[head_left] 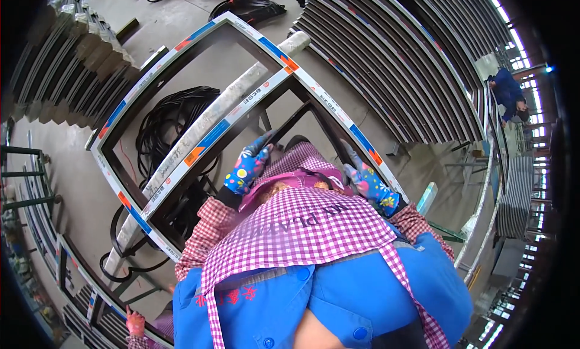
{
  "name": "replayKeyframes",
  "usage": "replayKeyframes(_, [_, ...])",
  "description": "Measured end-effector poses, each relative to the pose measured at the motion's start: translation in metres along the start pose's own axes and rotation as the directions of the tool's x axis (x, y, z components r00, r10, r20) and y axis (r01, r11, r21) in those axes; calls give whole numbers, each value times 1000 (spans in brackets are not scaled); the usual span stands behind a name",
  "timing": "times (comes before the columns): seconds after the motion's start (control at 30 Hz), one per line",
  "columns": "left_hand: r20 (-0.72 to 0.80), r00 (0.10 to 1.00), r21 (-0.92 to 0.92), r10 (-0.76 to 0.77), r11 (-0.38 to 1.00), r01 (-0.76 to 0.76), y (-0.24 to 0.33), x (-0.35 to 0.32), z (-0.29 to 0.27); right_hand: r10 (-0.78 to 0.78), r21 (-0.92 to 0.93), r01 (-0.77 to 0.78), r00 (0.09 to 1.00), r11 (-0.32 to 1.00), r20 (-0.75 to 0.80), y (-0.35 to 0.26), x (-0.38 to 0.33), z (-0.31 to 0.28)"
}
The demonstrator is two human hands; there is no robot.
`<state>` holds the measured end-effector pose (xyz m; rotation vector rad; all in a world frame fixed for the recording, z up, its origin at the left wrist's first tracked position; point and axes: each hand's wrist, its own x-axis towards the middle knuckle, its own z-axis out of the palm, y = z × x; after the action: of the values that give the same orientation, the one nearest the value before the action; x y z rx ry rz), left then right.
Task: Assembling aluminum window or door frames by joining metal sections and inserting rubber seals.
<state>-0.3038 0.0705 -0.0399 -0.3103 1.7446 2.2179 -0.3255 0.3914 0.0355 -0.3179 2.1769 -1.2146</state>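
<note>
A large window frame [208, 131] lies in front of me, wrapped in white film with blue and orange patches. A crossbar splits it into two openings. Inside the nearer opening a narrow black strip [290, 120] bends at a corner, with one leg toward each hand. My left hand [246, 166], in a blue flowered glove, closes its fingers round the left leg. My right hand [370, 183], gloved alike, grips the right leg beside the frame's right side bar. My apron and cap brim partly hide the near part of the opening.
A pale support beam [241, 86] runs beneath the frame. Coils of black cord-like strip [172, 119] lie on the floor below. Long stacked profiles [374, 65] fill the right, more profiles [66, 71] the far left. One co-worker [509, 95] stands far right; another's gloved hand [135, 322] shows lower left.
</note>
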Motion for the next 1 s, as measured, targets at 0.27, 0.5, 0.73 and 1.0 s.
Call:
replayKeyframes(0.27, [-129, 990, 38, -55, 997, 60, -21, 39, 1, -112, -148, 117, 993, 982, 44, 9, 69, -36])
replayKeyframes(0.5, [-321, 937, 61, -141, 984, 169, -31, 91, 13, 22, -356, 18, 994, 934, 106, -9, 142, -55])
replayKeyframes(0.73, [-398, 898, 52, -190, 972, 229, -41, 108, 19, -246, -271, 264, 964, 926, 99, 40, 184, -43])
replayKeyframes(1.0, [-385, 923, 203, 13, 977, 71, -66, 120, 7, 244, 826, -334, 938, 454, 245, 84, 181, -9])
